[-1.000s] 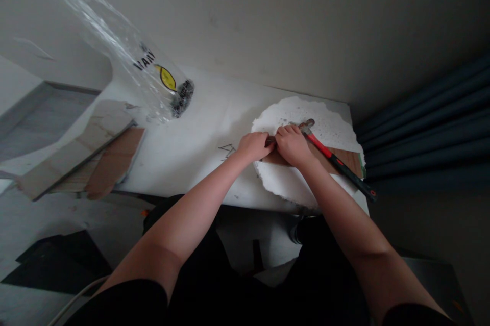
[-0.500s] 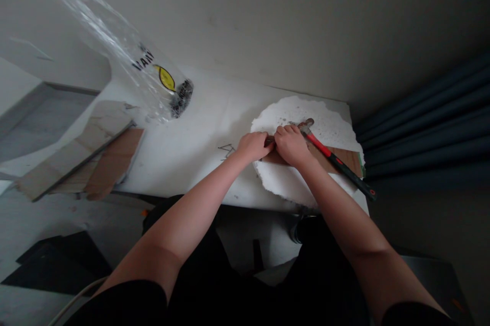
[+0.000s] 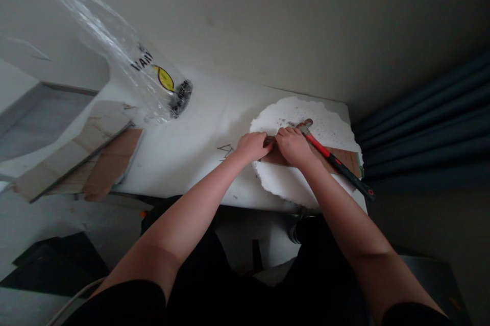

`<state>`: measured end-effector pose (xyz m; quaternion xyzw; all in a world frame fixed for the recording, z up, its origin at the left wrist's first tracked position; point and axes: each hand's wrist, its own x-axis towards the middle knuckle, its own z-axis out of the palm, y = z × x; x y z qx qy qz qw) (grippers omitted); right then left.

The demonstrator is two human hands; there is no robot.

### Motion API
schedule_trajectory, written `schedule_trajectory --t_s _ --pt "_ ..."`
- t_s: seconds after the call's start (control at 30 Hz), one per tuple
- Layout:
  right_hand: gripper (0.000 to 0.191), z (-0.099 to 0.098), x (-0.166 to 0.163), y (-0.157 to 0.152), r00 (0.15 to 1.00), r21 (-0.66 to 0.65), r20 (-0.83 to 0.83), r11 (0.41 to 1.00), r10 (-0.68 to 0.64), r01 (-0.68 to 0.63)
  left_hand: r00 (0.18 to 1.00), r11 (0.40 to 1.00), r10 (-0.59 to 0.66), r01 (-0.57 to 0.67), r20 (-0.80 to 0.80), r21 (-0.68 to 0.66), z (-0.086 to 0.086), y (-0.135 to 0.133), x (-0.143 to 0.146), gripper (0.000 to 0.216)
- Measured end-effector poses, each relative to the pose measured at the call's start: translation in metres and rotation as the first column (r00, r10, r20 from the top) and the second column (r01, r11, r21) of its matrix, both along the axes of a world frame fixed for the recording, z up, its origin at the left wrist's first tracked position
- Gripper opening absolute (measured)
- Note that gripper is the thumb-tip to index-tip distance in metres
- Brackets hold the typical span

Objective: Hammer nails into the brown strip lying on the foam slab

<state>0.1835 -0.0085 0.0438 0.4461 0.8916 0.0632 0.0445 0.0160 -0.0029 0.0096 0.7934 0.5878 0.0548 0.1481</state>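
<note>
My left hand (image 3: pixel 251 146) and my right hand (image 3: pixel 293 145) are closed side by side over the left end of a brown wooden board (image 3: pixel 344 157). The board lies on a round white foam slab (image 3: pixel 294 188) on a white table (image 3: pixel 191 147). What the fingers pinch between them is hidden. A hammer (image 3: pixel 335 163) with a red and black handle lies across the board just right of my right hand, its metal head (image 3: pixel 306 124) near my knuckles.
A clear plastic bag (image 3: pixel 153 83) with black lettering and a yellow mark hangs over the table's back left. Several wooden boards (image 3: pixel 84 155) lie stacked at the left end. Small thin nails (image 3: pixel 225 149) rest left of my left hand. Dark curtains (image 3: pixel 424 122) hang at right.
</note>
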Motion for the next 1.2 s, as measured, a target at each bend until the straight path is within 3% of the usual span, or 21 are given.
schedule_trajectory --t_s 0.3,0.53,0.63,0.73,0.8,0.87,0.93,1.0,1.07,1.2 --pt "0.028 -0.014 -0.001 0.006 0.999 0.011 -0.026 1.0 -0.029 0.029 1.0 1.0 0.005 -0.005 0.011 -0.018 0.002 0.0 0.001 0.038" --pt "0.025 -0.01 0.002 0.008 0.995 0.027 -0.08 0.998 -0.051 0.053 0.998 1.0 0.0 0.001 0.058 -0.013 -0.003 0.0 -0.001 0.036" --pt "0.02 -0.004 0.009 0.008 0.97 0.052 -0.226 0.994 -0.086 0.101 0.992 1.0 0.029 -0.027 0.121 -0.013 -0.003 0.0 -0.003 0.031" --pt "0.015 0.002 0.019 0.008 0.859 0.074 -0.5 0.982 -0.114 0.174 0.935 0.992 0.121 -0.126 0.334 -0.006 -0.002 0.004 -0.003 0.026" --pt "0.012 0.004 0.024 0.007 0.722 0.095 -0.684 0.969 -0.104 0.229 0.777 0.971 0.212 -0.233 0.593 -0.042 0.0 0.007 0.001 0.027" --pt "0.009 0.002 0.024 0.005 0.574 0.099 -0.814 0.951 -0.091 0.292 0.463 0.94 0.312 -0.278 0.83 -0.198 0.002 0.008 0.006 0.025" --pt "0.01 -0.002 0.019 0.002 0.441 0.081 -0.893 0.931 -0.091 0.356 0.096 0.896 0.428 -0.175 0.899 -0.408 0.004 0.008 0.013 0.018" --pt "0.015 -0.008 0.009 -0.003 0.318 0.056 -0.944 0.904 -0.09 0.423 -0.159 0.847 0.522 -0.02 0.838 -0.531 0.004 0.005 0.019 0.017" --pt "0.017 -0.012 -0.003 -0.008 0.317 0.064 -0.944 0.893 -0.09 0.445 -0.269 0.822 0.557 0.04 0.786 -0.569 0.005 0.001 0.022 0.026" --pt "0.018 -0.014 -0.022 -0.017 0.391 0.089 -0.915 0.893 -0.102 0.442 -0.287 0.82 0.547 -0.004 0.787 -0.572 0.01 -0.005 0.026 0.054"
